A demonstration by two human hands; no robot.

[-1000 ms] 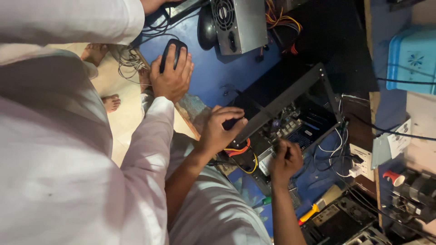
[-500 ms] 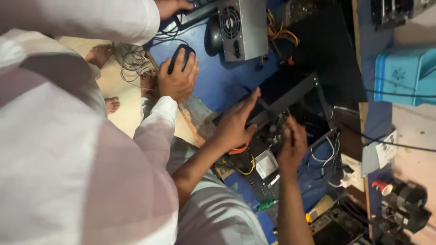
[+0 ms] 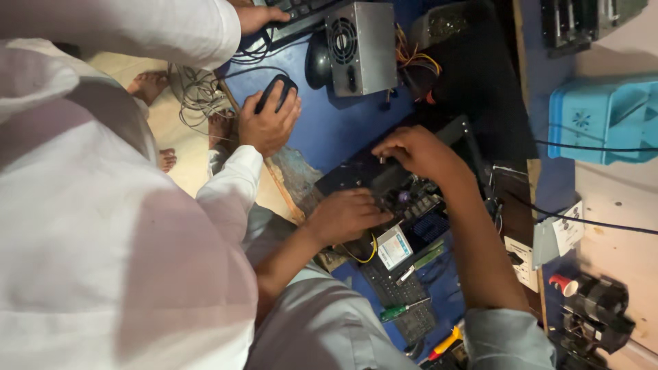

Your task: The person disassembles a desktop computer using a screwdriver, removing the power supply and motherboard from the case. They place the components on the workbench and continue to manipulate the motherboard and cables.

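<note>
left hand [image 3: 346,216]: fingers curled, pressing on the open computer case [image 3: 404,205]; grip unclear
right hand [image 3: 418,152]: fingertips pinched inside the case, contents unseen
beyond: a co-worker's hand [image 3: 269,123] on a black mouse [image 3: 274,89]; grey power supply [image 3: 362,46]

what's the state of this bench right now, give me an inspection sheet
surface: blue tabletop, chipped at its near edge
job's things: open computer case with its circuit board exposed
clutter: grey power supply box, green-handled screwdriver, yellow-handled tool, blue plastic box
hands: left hand on the board, fingers curled; right hand at the case frame; grips hidden. A co-worker's hand rests on a black mouse
cables: yellow wire by the left hand; tangled grey cables off the table edge
surroundings: tan floor, a bare foot
</note>
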